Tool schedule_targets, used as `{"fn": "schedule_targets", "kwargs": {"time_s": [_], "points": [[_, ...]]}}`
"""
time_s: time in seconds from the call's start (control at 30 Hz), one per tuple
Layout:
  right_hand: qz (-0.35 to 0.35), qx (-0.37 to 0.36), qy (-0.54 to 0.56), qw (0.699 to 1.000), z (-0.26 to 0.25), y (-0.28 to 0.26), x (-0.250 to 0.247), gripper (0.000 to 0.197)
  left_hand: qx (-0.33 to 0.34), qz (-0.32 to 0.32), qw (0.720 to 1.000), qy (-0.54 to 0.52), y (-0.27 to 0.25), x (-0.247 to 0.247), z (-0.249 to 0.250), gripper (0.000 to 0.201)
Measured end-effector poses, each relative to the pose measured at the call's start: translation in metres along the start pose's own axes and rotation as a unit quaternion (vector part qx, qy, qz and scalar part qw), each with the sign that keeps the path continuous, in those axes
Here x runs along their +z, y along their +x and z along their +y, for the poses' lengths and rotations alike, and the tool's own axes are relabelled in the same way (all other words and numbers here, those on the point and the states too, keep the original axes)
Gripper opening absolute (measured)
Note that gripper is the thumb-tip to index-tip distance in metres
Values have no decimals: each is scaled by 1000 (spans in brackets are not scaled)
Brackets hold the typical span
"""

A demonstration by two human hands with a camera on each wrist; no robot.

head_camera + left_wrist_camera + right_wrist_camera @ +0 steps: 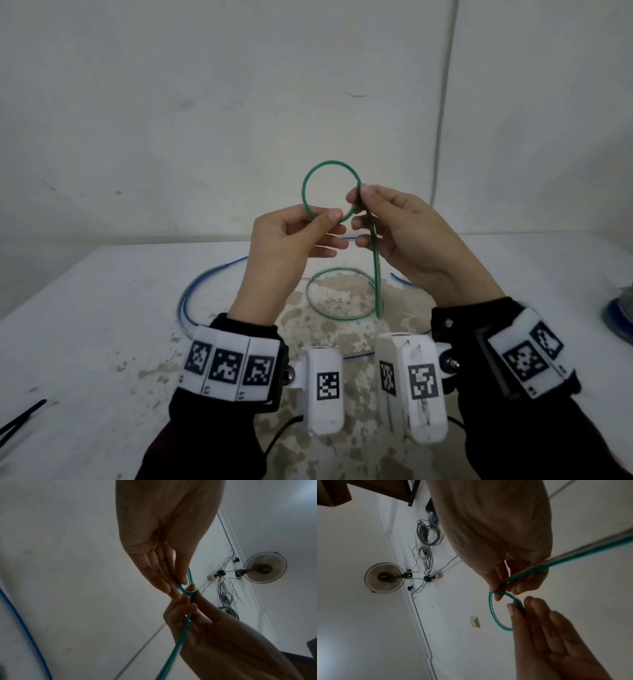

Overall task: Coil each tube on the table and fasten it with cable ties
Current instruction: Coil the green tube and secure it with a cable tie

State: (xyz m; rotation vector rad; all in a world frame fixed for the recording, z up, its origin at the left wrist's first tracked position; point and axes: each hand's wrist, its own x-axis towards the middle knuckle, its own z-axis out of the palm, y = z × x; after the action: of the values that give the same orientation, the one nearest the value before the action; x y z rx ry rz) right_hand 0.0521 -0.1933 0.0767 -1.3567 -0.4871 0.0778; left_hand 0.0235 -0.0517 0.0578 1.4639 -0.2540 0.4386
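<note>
Head view, risk: I judge the raised loop of the green tube (331, 190) could spring open, because the tube looks stiff and only fingertip pinches hold it; no tie is on it yet.
Head view, second risk: the slack turn lying on the table (102, 325) could snag or twist as I draw it up, spoiling the coil's round.
Head view, left hand (291, 245): thumb and forefinger pinch the near-left arc of the loop; remaining fingers loosely curled beneath.
Head view, right hand (400, 236): pinches the crossing at the loop's right side, with the tail running down through the palm to the table.
Head view, task items: green tube partly raised, partly resting mid-table; blue tube (191, 291) lies uncoiled, curving round the left and far side of the green one.
Head view, ties: black cable ties (20, 419) at the near-left edge, well apart from both hands.
Left wrist view, left hand (168, 534): fingers nearly straight, thumb closing the tube (180, 586) against them.
Left wrist view, right hand (197, 622): fingers curled round the descending tail.
Right wrist view, right hand (501, 534): fingertips clamp the crossing; two strands run off to the right.
Right wrist view, left hand (547, 635): fingers extended along the loop (491, 609), touching its right arc.
</note>
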Motion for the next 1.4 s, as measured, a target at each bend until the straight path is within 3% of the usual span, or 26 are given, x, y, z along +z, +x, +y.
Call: {"fn": "schedule_targets", "kwargs": {"time_s": [0.1,0.2,0.37,0.47,0.73,0.87,0.97,1.07,1.13,1.2,1.3,1.4], "points": [[-12,-16,-38,999,-1,-1,1,32,2,-6,999,33,-1,7,0,20],[-66,-2,-87,994,-2,-4,1,31,-9,-13,1000,10,-1,5,2,37],[-115,32,-212,970,-6,-15,6,30,-79,-139,987,1,-1,-7,2,35],[-98,53,-244,963,-7,-18,8,22,-99,-172,980,13,-2,-9,2,40],[-110,42,-229,966,-10,-17,2,21,-39,-208,972,100,-3,-12,4,38],[-81,39,-184,979,-13,-16,-5,24,-8,-175,971,164,1,-15,4,34],[-102,50,-176,978,-11,-13,-8,33,39,-118,976,180,2,-11,4,34],[-139,74,-110,981,-4,-10,-3,39,76,-18,987,139,1,-1,3,33],[-143,69,-87,983,-1,-8,1,37,67,14,993,92,2,1,3,32],[-134,52,-73,987,2,-6,1,36,34,-9,998,49,4,-2,4,34],[-158,49,-63,984,2,-7,0,37,-60,-118,991,22,5,-14,10,35],[-168,45,-137,975,5,-7,2,35,-107,-199,972,61,1,-24,13,40]]}}
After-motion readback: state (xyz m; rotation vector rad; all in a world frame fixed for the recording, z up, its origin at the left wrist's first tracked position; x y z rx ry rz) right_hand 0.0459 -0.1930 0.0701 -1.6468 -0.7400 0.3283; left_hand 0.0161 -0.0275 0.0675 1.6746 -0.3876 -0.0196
